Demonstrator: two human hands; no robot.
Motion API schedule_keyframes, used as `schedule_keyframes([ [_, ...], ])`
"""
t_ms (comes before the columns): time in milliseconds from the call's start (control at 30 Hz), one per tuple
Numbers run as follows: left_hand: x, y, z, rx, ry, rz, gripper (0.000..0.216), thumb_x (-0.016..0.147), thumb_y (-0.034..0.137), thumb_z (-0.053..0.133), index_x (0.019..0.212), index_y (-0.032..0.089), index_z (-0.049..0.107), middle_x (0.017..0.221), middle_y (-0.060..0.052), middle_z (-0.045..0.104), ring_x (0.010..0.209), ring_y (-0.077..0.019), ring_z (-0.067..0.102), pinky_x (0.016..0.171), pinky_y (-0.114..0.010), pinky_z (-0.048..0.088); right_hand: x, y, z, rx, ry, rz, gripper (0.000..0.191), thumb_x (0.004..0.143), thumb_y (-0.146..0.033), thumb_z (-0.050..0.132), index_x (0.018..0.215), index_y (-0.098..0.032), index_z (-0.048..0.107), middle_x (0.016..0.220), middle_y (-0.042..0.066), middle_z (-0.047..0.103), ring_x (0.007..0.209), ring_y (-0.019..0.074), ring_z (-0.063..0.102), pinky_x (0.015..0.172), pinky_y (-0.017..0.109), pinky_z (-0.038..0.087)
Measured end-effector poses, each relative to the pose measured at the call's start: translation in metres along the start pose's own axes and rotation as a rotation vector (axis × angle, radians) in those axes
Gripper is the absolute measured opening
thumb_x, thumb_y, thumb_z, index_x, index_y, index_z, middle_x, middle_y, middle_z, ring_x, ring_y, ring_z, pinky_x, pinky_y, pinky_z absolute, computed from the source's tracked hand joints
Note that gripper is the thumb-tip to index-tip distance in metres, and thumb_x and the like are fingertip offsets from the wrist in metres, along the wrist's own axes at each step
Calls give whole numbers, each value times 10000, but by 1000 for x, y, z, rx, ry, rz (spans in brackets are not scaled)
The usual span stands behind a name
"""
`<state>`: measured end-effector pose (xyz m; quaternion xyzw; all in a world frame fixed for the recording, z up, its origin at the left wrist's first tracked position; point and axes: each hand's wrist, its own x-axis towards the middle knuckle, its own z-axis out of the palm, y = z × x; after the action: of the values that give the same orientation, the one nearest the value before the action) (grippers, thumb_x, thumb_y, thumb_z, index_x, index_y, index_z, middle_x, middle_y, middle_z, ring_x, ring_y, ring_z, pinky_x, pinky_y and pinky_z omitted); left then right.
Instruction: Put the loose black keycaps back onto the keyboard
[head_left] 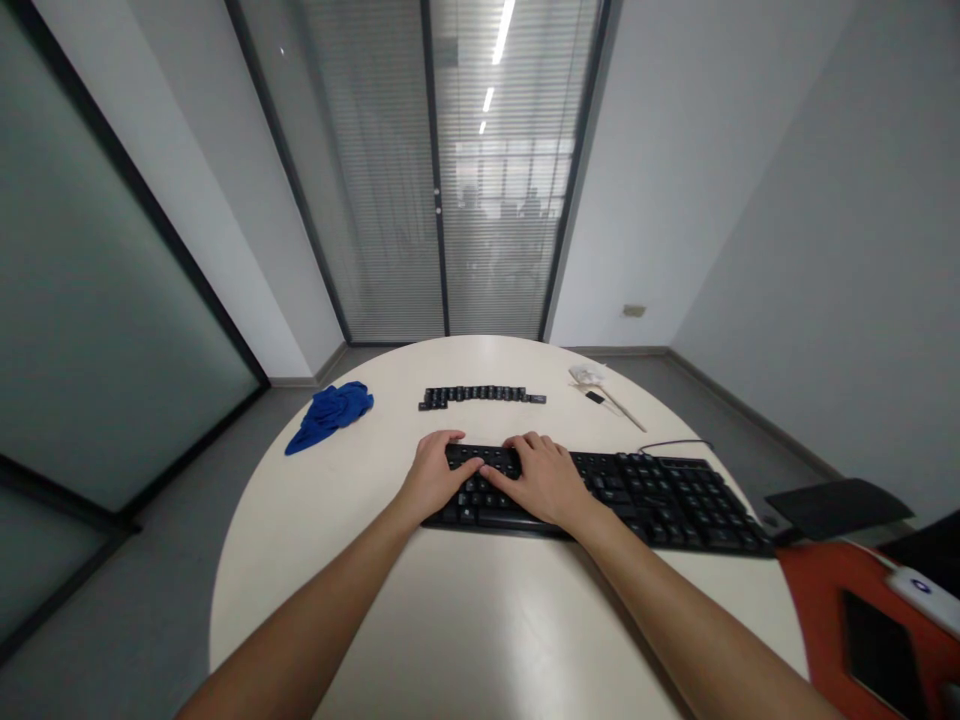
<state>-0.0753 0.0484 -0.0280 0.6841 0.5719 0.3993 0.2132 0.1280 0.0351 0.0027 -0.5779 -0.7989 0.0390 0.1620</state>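
Note:
A black keyboard (667,500) lies across the near half of the table, its left part under both hands. My left hand (435,478) is at the keyboard's left end, thumb stretched onto the keys and index finger along the far edge. My right hand (546,480) is bent over the far edge, with its thumb on the keys almost touching the left thumb. Both hands close around the keyboard; the fingertips behind it are hidden. The upper-left section shows a dark strip without visible keycaps. Beyond it, loose black keycaps (480,393) lie in curved rows.
On the round cream table (360,570) are a crumpled blue cloth (330,412) at left and a wooden-handled brush (619,405) by a small black piece (594,397) at right. The keyboard cable (675,442) trails right. A phone (885,650) rests on an orange surface.

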Motion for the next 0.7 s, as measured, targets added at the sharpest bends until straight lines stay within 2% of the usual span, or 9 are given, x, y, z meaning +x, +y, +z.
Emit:
schedule_keyframes([
  [100, 1, -3, 2, -28, -45, -51, 368, 792, 277, 776, 1117, 161, 648, 1182, -122, 678, 1173, -286, 603, 1047, -445, 451, 1, 1, 0, 13, -4, 8, 622, 890, -747, 480, 1152, -208, 649, 1123, 151, 663, 1101, 338, 595, 974, 468, 424],
  [300, 2, -1, 0, -26, -81, -31, 370, 800, 275, 761, 1136, 174, 644, 1169, -108, 690, 1159, -278, 613, 1029, -427, 470, 4, 2, 1, 44, -35, 29, 639, 854, -764, 528, 1158, -215, 650, 1114, 147, 661, 1108, 339, 593, 975, 466, 421],
  [467, 2, -3, 0, 6, -84, -18, 407, 804, 276, 751, 1184, 191, 634, 1176, -94, 682, 1212, -291, 571, 1057, -441, 449, 6, 2, 0, 45, -54, 40, 655, 840, -769, 544, 1151, -204, 656, 1131, 155, 658, 1113, 346, 589, 963, 468, 429],
  [700, -2, -7, 4, 43, -69, 8, 429, 799, 255, 751, 1200, 155, 633, 1224, -123, 662, 1224, -309, 546, 1083, -468, 428, 6, 0, -1, 27, -69, 41, 623, 832, -719, 600, 1161, -192, 648, 1140, 150, 655, 1118, 345, 583, 962, 466, 424],
])
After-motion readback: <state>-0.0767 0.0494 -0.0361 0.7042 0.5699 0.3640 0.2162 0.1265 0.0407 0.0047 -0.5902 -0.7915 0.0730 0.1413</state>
